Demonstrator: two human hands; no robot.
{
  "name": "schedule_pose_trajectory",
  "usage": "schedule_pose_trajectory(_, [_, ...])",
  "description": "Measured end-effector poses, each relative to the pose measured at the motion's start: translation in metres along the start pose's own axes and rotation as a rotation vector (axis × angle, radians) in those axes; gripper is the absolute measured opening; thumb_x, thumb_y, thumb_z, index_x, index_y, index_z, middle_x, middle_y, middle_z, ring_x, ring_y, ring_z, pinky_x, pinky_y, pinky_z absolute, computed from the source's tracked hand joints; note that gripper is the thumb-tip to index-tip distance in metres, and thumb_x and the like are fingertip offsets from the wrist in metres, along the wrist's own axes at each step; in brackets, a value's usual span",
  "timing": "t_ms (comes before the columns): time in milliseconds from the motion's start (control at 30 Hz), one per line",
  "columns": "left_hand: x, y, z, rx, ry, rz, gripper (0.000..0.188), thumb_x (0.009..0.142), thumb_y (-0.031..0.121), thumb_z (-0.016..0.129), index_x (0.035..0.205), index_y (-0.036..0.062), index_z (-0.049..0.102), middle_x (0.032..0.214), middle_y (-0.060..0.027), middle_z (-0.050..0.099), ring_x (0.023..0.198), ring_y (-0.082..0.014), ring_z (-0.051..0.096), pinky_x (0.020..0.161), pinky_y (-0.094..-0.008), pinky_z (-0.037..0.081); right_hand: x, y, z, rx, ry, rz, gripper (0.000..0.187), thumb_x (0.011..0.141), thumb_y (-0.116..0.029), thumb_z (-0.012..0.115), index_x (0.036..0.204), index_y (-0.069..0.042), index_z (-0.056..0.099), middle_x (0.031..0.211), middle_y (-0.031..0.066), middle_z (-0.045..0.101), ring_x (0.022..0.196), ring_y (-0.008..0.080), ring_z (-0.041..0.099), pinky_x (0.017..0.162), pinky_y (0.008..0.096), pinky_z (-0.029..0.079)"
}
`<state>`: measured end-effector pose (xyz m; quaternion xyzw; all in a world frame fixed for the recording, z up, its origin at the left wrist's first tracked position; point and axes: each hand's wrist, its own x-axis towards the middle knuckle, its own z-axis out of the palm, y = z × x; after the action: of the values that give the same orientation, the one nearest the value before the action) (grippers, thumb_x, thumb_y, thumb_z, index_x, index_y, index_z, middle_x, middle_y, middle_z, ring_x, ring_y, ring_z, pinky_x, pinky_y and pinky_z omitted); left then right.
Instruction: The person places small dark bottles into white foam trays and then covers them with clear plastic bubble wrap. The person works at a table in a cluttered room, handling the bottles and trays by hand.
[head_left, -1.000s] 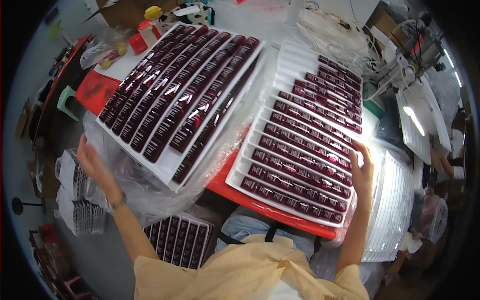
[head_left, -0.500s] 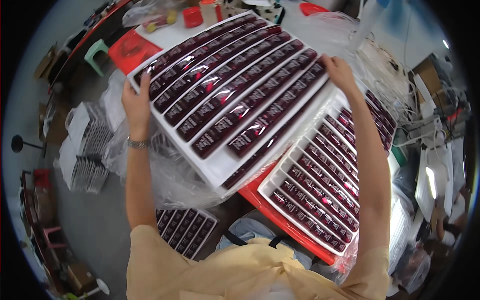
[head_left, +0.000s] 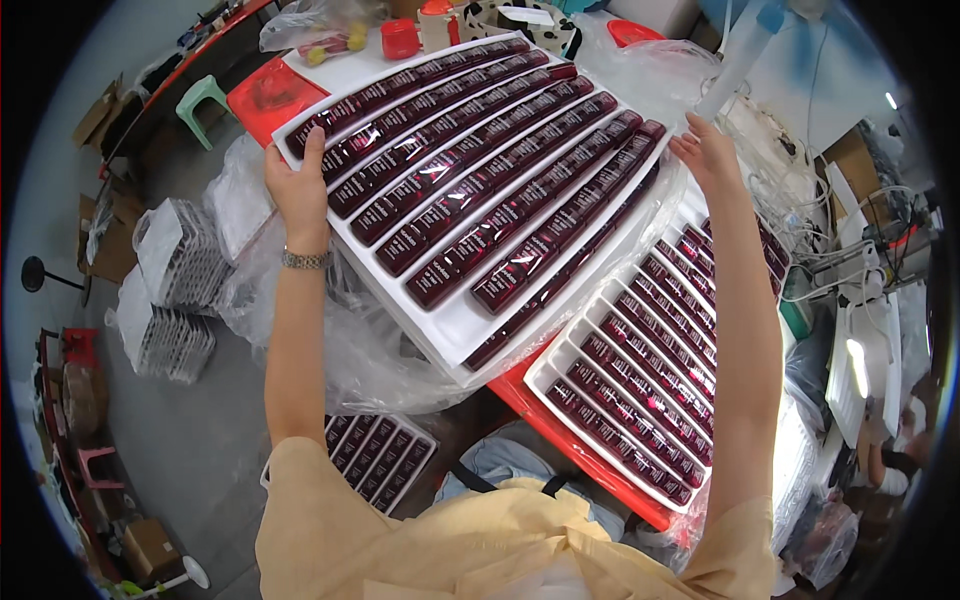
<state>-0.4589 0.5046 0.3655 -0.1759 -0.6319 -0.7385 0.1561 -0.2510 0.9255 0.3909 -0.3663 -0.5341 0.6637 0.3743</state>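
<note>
Trays of dark red tubes fill the head view, and we hold the upper white tray (head_left: 455, 325) by its two far-apart edges. Our left hand (head_left: 297, 188) is clamped on the tray's left edge, thumb over the rim beside the first row of tubes (head_left: 470, 175), a metal watch (head_left: 305, 260) at the wrist. Our right hand (head_left: 708, 152) rests against the opposite, right-hand corner; its fingers lie along the edge, but we cannot tell whether they close under the rim or only press on it.

The tray's long rows run from lower left to upper right, slantwise between our hands, so each hand sits at one end of the short span and neither is plainly nearer the load's middle. The tray lies over crumpled clear plastic wrap (head_left: 330, 340), its near corner jutting past the red table (head_left: 560, 430).

Just beside it, to our right and lower, a second white tray (head_left: 560, 365) of the same tubes sits on the table. A third tray (head_left: 380, 455) lies below, near our knees. Wrapped stacks (head_left: 170, 290) stand on the floor to our left.
</note>
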Motion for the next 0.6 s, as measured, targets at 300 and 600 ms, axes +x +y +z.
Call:
schedule_pose_trajectory(300, [-0.001,-0.001,-0.004,0.038,0.028,-0.002,0.028,0.086,0.016,0.07,0.107,0.0009,0.058,0.1,-0.0057,0.065,0.086,-0.0114,0.06,0.078,-0.0265,0.048,-0.031,0.001,0.005,-0.172,-0.273,0.056,0.053,0.086,-0.032,0.066,0.1,0.017,0.053,0.086,0.0247,0.064,0.071,0.0314,0.068,0.064,0.0348,0.059])
schedule_pose_trajectory(600, [0.001,-0.006,-0.008,0.047,0.025,0.01,0.027,0.086,0.017,0.07,0.104,0.0002,0.059,0.099,-0.006,0.065,0.084,-0.0109,0.06,0.076,-0.0255,0.048,-0.041,-0.01,0.027,-0.217,-0.41,0.294,0.05,0.084,-0.05,0.065,0.094,-0.001,0.063,0.082,0.0113,0.067,0.063,0.0216,0.064,0.056,0.0273,0.052])
